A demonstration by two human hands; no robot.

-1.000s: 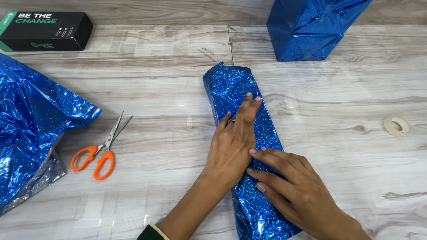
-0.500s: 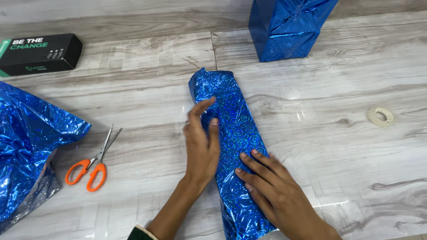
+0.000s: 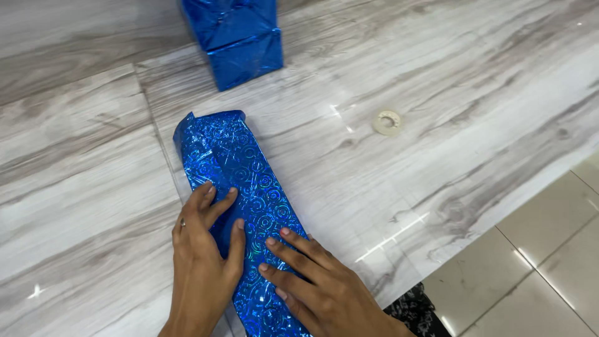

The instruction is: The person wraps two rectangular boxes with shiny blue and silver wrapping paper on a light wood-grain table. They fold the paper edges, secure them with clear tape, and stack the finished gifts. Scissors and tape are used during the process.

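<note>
Your left hand (image 3: 203, 262) and right hand (image 3: 318, 290) lie flat, fingers spread, pressing the long blue foil-wrapped parcel (image 3: 240, 181) beneath them. Tape roll (image 3: 387, 122) well beyond your right hand; wrapped blue box (image 3: 240, 37) far ahead.

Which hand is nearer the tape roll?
Right. The right hand lies on the blue wrapped box, on the side toward the tape roll; the left hand sits farther, along the box's left edge.

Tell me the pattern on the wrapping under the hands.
Shiny blue foil wrapping with holographic concentric-circle swirls, clearest in the head view.
</note>
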